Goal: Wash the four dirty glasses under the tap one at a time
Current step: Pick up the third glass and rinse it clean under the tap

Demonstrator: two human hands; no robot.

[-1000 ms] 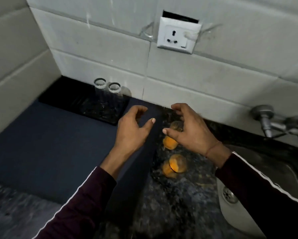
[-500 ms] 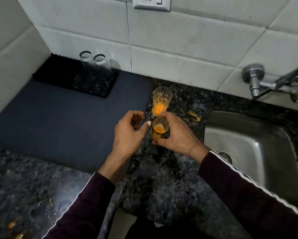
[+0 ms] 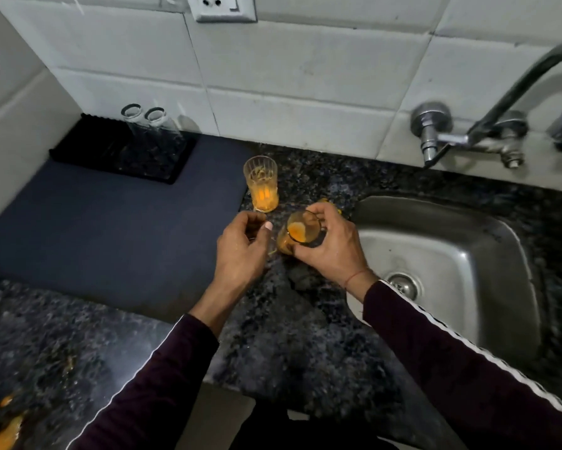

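The desk [image 3: 305,345] looks like polished speckled dark stone, faintly glossy. A matt dark blue mat [image 3: 104,228] lies on it, cloth-like or rubbery; which one is unclear. The sink [image 3: 487,241] is brushed steel with dull reflections, and the tap [image 3: 500,102] is shiny metal. The wall tiles [image 3: 289,79] are pale, smooth and slightly scuffed. The ribbed glass [image 3: 261,183] is clear, smeared orange inside. The black tray [image 3: 88,141] looks like ridged plastic.

Right hand [image 3: 328,251] now gripping an orange-stained glass [image 3: 300,233], tilted and lifted toward the sink [image 3: 442,254], left hand [image 3: 240,251] curled beside it
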